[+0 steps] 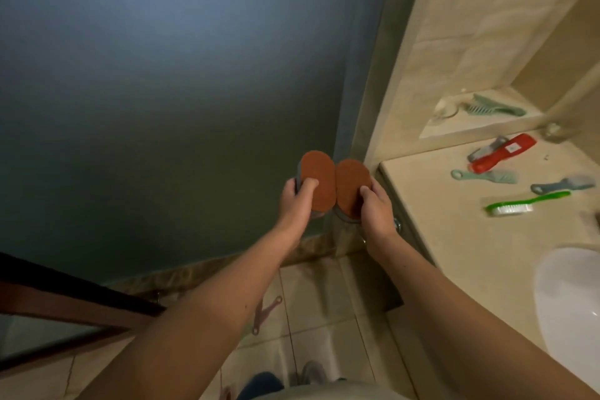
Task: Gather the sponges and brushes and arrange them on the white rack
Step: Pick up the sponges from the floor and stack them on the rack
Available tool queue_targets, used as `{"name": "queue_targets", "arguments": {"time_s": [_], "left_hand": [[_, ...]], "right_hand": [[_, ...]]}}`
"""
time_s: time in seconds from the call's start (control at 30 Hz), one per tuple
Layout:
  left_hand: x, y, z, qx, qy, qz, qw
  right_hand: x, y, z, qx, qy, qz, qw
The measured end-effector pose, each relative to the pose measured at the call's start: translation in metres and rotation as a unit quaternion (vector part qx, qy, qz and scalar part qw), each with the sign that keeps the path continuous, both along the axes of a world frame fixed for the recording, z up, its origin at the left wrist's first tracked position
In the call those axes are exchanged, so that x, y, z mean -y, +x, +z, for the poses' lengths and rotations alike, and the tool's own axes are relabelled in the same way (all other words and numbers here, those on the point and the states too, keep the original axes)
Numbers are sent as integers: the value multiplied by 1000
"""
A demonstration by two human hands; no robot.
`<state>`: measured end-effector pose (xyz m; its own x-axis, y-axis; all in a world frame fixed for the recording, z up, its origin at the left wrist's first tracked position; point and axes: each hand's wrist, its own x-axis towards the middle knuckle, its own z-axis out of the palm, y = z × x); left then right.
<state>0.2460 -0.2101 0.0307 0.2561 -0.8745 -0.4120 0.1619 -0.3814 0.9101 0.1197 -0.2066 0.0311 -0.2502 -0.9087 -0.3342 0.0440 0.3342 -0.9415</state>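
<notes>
Head view: left hand point(297, 201) and right hand point(376, 208) each grip a sponge point(319, 180), gathering; next, find the unseen rack.

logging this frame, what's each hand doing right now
Left hand: grips the left orange sponge.
Right hand: grips the right orange sponge.

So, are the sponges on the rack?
No. The left hand grips the left sponge, the right hand the right sponge, in mid-air; no rack shows.

Two sponges point(318, 180) point(352, 188), six brushes point(496, 105) point(503, 153) point(485, 149) point(483, 176) point(563, 184) point(526, 202), one sink point(568, 302)
</notes>
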Motion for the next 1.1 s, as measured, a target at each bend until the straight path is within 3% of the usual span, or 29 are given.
{"name": "queue_targets", "arguments": {"time_s": [0.3,0.77,1.1], "left_hand": [[18,-38,37,5,-66,-133,989],[2,-125,104,-2,-130,-365,922],[-53,-196,150,15,-195,-530,825]], "right_hand": [[-7,-40,51,-41,-54,-76,995],[-90,-98,121,-27,-110,-221,969],[-172,-141,153,-48,-170,-392,903]]}}
